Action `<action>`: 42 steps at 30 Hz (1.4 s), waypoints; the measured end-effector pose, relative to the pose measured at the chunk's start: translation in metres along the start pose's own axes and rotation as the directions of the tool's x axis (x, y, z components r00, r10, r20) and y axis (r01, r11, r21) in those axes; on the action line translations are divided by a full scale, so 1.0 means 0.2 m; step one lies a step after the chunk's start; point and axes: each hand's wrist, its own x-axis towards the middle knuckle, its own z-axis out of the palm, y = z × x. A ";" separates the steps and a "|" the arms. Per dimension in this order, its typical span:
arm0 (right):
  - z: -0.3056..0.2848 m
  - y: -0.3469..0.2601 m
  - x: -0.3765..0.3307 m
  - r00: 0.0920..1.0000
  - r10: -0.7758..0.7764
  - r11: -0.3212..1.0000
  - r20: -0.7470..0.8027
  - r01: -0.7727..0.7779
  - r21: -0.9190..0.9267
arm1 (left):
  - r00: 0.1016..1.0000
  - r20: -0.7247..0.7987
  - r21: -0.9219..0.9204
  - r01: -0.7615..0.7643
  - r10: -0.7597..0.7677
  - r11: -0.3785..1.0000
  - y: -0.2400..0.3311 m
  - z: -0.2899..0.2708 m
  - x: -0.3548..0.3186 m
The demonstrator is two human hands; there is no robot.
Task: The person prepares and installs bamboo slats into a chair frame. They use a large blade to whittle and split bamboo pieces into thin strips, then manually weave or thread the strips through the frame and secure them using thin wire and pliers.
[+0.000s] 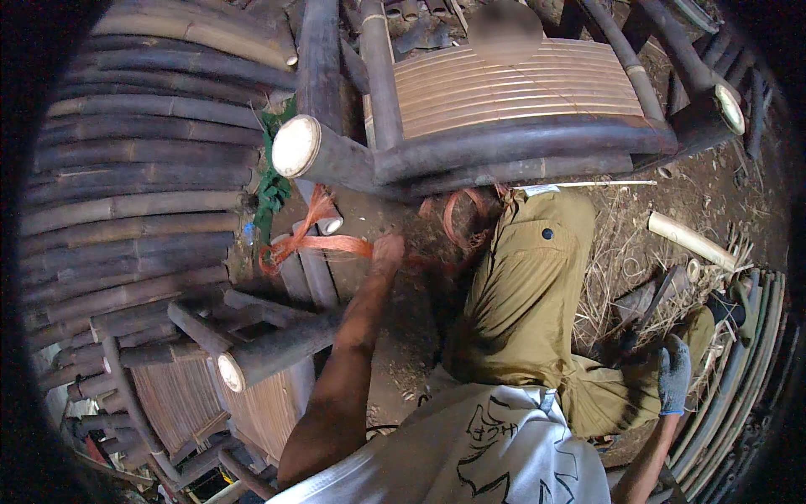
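My bare left hand (388, 250) reaches forward and is closed on a bundle of orange plastic twine (336, 243). The twine fans out to the left, and more loops of it lie in shadow beyond my hand. On the right, my right hand (674, 375), in a grey-blue glove, rests beside my bent leg with its fingers stretched out and nothing visible in it. Dry straw-like shavings (621, 277) lie by that hand. Just ahead of my knee stands a dark bamboo frame (520, 149) with a slatted panel (512, 88).
Dark bamboo poles (134, 155) are stacked along the left. A second bamboo piece with slats (252, 412) stands at lower left. Green strips (273, 185) hang by the poles. A pale split bamboo length (690, 239) and thin green poles (747, 370) lie at right.
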 end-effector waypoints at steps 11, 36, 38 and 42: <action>0.15 -0.04 -0.04 0.996 0.019 0.991 0.084 -0.030 0.129 | 0.999 -0.023 -0.569 -0.037 0.029 0.822 0.06 -0.32 -0.06; -0.42 -0.75 0.17 0.967 -0.064 0.652 -0.246 0.227 0.723 | 0.192 -0.968 -0.252 -0.700 -0.165 0.668 0.21 -3.59 -0.07; -0.46 -0.38 0.16 0.981 0.111 0.535 -0.159 0.076 0.841 | 0.293 -0.936 -0.313 -0.434 -0.196 0.845 -0.12 -3.50 -0.03; -0.54 0.26 0.05 0.975 0.085 0.773 -0.205 0.065 0.630 | 0.558 -0.800 -0.264 0.002 -0.220 0.965 -0.54 -3.10 0.16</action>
